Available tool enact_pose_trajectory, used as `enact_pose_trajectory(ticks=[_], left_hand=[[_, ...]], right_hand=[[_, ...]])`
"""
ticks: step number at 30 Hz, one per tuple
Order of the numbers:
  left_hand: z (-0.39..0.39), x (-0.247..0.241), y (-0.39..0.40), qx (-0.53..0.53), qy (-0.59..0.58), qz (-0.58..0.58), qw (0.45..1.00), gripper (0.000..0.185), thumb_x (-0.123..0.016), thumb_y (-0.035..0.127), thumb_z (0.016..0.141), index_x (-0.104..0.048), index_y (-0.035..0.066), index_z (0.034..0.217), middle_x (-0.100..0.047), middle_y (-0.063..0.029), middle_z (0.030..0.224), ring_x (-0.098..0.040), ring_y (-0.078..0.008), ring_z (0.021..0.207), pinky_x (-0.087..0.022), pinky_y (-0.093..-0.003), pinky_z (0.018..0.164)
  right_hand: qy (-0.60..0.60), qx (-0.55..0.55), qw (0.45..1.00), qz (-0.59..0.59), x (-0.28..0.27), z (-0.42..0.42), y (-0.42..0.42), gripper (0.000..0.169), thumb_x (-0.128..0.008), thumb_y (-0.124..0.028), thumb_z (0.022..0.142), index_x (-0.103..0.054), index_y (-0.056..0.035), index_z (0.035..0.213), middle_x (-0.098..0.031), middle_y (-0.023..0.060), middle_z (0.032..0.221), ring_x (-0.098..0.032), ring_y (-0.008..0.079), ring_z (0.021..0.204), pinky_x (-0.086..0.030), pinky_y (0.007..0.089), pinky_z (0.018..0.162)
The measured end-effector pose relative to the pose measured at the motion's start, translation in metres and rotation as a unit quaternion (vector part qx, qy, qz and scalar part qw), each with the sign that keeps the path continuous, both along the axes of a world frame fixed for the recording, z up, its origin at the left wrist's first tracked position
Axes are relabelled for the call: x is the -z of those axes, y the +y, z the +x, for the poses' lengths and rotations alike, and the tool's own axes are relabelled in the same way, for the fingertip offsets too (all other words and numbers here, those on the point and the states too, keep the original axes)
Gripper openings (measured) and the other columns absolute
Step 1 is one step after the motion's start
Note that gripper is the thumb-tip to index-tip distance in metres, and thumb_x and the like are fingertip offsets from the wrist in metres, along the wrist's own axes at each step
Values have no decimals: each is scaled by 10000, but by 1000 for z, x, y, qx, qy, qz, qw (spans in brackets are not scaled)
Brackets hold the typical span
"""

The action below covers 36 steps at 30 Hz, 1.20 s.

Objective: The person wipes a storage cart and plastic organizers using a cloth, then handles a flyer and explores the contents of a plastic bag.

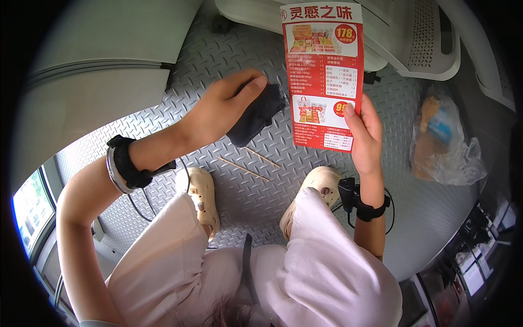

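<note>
A dark cloth hangs from my left hand, which grips it between thumb and curled fingers; the knuckles are slightly blurred. To the right of it, my right hand holds a red and white printed leaflet by its lower right edge, thumb on the front. The leaflet is upright, facing me, and bears food pictures and writing. A small gap separates the cloth from the leaflet. Below the cloth, two thin wooden sticks lie apart on the metal tread-plate floor.
My feet in cream clogs rest on the floor. At right lies a clear plastic bag with brown and blue contents. A pale cabinet-like panel is at left; white moulded furniture stands upper right. Cables trail from both wrist straps.
</note>
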<state>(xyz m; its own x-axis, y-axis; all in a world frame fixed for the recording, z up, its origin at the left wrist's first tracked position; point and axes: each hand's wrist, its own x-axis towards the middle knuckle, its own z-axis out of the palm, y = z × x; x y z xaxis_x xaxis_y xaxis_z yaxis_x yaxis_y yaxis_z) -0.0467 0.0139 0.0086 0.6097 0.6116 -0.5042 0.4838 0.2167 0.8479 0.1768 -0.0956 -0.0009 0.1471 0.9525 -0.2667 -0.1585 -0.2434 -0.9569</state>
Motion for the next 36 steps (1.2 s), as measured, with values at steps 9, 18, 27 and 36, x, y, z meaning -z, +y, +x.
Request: enact_pose_trajectory(ticks=[9,18,27,36], left_hand=[[0,-20,-3,92,-6,-22,996,359,-621,263,850,-512,51,1118,-557,-65,904,-518,-121,872,-414,-262,799],[6,-18,-10,-18,-133,-118,984,445,-460,333,941,-467,2,1238,-536,-69,1177,-454,-150,1120,-344,-300,970],[-2,-24,-14,-196,-100,19,975,469,-409,349,948,-445,-33,1217,-500,-72,1173,-425,-141,1081,-254,-259,995],[6,-14,-31,-108,-90,165,976,265,-422,163,952,-517,-34,1102,-578,-121,1009,-541,-223,912,-410,-310,831]], right_hand=[[-357,-38,919,160,0,-7,5,289,-490,-44,893,-549,-25,1176,-559,120,1055,-561,216,951,-448,306,806],[-532,-101,790,287,1,-40,8,389,-584,-22,722,-629,-102,1100,-545,92,1037,-546,258,948,-442,356,818],[-187,-143,970,60,16,-44,-16,370,-682,-140,739,-543,18,1044,-587,117,1001,-615,254,868,-501,327,721],[252,-133,957,-59,7,-62,8,709,-726,-122,755,-290,11,1298,-458,73,1230,-498,160,1113,-467,305,881]])
